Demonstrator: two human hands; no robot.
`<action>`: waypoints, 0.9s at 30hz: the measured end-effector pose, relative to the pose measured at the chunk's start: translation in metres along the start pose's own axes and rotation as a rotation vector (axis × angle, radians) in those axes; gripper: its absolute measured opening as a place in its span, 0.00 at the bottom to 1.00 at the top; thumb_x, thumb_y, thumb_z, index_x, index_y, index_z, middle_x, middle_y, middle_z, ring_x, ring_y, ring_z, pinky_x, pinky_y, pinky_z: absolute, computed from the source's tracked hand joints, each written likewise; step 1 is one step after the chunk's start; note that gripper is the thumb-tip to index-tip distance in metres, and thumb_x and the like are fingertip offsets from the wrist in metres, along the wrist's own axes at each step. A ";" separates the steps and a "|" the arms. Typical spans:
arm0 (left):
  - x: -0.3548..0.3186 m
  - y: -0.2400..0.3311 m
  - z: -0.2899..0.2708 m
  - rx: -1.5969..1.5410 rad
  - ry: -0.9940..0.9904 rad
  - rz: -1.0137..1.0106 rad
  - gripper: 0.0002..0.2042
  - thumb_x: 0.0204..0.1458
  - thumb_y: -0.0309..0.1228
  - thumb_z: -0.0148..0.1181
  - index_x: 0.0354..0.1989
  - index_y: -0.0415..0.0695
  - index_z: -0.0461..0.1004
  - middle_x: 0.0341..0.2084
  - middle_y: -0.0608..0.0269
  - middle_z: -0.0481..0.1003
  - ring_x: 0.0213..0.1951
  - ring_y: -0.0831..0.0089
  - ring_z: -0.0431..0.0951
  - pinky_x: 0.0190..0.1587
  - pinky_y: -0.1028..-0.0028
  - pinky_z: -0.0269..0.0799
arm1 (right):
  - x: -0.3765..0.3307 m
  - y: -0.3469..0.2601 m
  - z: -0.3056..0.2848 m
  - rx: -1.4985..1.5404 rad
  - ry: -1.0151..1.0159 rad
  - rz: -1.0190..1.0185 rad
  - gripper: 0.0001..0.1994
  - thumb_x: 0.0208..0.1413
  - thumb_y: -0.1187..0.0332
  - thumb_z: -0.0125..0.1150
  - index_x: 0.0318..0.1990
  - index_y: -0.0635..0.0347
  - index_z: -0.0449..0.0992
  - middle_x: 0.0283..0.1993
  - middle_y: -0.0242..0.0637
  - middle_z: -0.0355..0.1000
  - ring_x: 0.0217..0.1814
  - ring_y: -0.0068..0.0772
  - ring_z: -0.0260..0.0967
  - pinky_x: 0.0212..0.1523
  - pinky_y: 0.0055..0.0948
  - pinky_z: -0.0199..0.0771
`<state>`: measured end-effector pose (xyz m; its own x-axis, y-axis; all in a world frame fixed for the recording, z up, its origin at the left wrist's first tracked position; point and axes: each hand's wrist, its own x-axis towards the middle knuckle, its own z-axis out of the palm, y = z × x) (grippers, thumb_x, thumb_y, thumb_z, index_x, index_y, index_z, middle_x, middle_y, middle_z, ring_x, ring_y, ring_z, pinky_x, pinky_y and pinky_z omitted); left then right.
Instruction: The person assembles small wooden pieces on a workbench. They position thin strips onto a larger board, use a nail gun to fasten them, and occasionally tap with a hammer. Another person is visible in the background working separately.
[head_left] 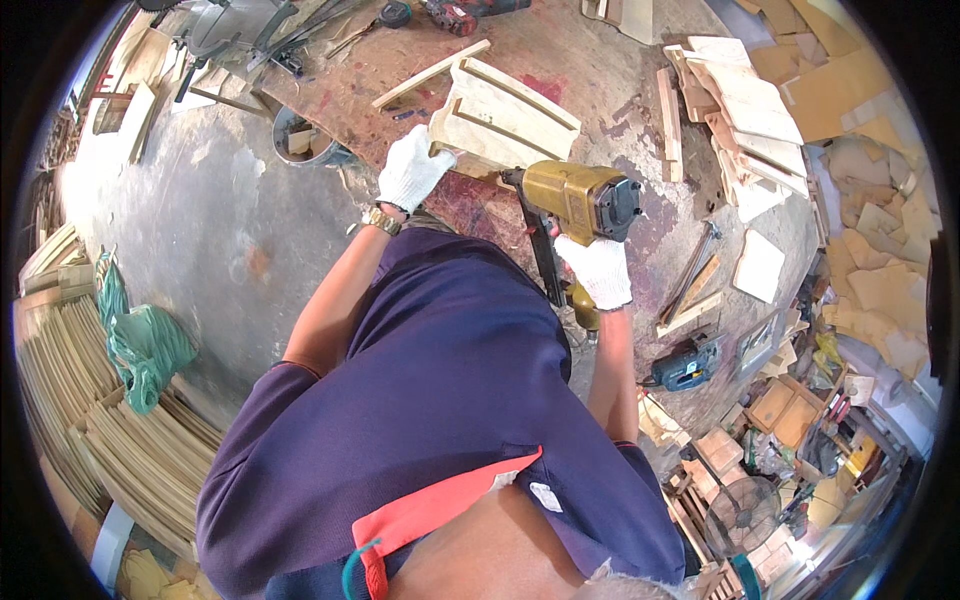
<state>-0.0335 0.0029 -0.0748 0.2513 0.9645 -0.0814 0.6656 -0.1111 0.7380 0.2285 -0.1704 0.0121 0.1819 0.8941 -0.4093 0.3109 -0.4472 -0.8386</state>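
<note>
On the workbench in front of me lies a pale wooden panel (pixel 504 128) with thin strips along it. My left hand (pixel 412 168), in a white knitted glove, grips its near left corner. A yellow nail gun (pixel 574 194) with a black magazine is in my right hand (pixel 600 272), also gloved, which is wrapped round its handle. The nose of the nail gun is at the panel's near edge; whether it touches cannot be made out. A loose wooden strip (pixel 430 74) lies beyond the panel.
Stacked wooden pieces (pixel 745 110) lie at the right of the workbench (pixel 640 130). Nearer are a blue power tool (pixel 688 364) and a pale board (pixel 759 266). A bucket (pixel 322 152) stands left of the bench; a saw (pixel 225 28) is at the far left. A fan (pixel 742 514) stands lower right.
</note>
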 end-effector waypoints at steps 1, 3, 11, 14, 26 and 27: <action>0.000 -0.001 -0.001 0.026 -0.023 0.001 0.24 0.50 0.50 0.67 0.38 0.38 0.72 0.30 0.40 0.79 0.37 0.43 0.81 0.38 0.52 0.75 | -0.001 -0.005 -0.001 0.072 -0.016 0.036 0.15 0.55 0.70 0.64 0.51 0.57 0.78 0.44 0.30 0.82 0.23 0.18 0.71 0.29 0.23 0.77; 0.000 -0.002 -0.004 0.073 -0.060 0.010 0.24 0.53 0.51 0.64 0.37 0.38 0.70 0.29 0.38 0.79 0.36 0.42 0.81 0.37 0.51 0.75 | -0.002 -0.014 0.000 0.038 -0.024 0.013 0.15 0.54 0.70 0.64 0.50 0.57 0.79 0.43 0.29 0.82 0.24 0.18 0.72 0.30 0.24 0.78; 0.000 0.004 -0.009 0.183 -0.060 0.047 0.24 0.57 0.53 0.60 0.34 0.39 0.69 0.26 0.40 0.78 0.32 0.42 0.80 0.34 0.51 0.73 | 0.015 -0.011 0.020 -0.532 0.098 -0.613 0.14 0.52 0.72 0.67 0.47 0.59 0.78 0.46 0.35 0.82 0.40 0.30 0.79 0.45 0.33 0.79; -0.001 0.019 -0.028 0.153 0.022 0.054 0.21 0.56 0.50 0.63 0.33 0.40 0.70 0.26 0.42 0.78 0.31 0.44 0.80 0.33 0.53 0.73 | 0.002 0.004 0.004 0.107 0.047 -0.049 0.14 0.50 0.71 0.69 0.46 0.61 0.79 0.40 0.35 0.83 0.34 0.29 0.79 0.38 0.31 0.79; 0.020 0.160 -0.035 0.289 0.040 0.735 0.14 0.54 0.30 0.59 0.49 0.44 0.75 0.37 0.50 0.80 0.41 0.53 0.81 0.43 0.61 0.77 | -0.005 0.121 -0.022 -0.702 0.729 0.245 0.37 0.51 0.69 0.69 0.71 0.47 0.64 0.63 0.56 0.62 0.55 0.60 0.74 0.56 0.45 0.76; 0.019 0.160 -0.016 0.463 -0.120 0.715 0.14 0.54 0.29 0.58 0.50 0.44 0.75 0.37 0.50 0.79 0.41 0.53 0.80 0.46 0.61 0.77 | -0.008 0.129 -0.017 -0.682 0.706 0.220 0.37 0.51 0.69 0.69 0.71 0.48 0.63 0.64 0.57 0.61 0.56 0.61 0.73 0.57 0.45 0.75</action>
<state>0.0666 0.0067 0.0525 0.7747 0.5966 0.2094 0.5320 -0.7940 0.2940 0.2824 -0.2357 -0.0865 0.7420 0.6693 -0.0378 0.6318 -0.7170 -0.2945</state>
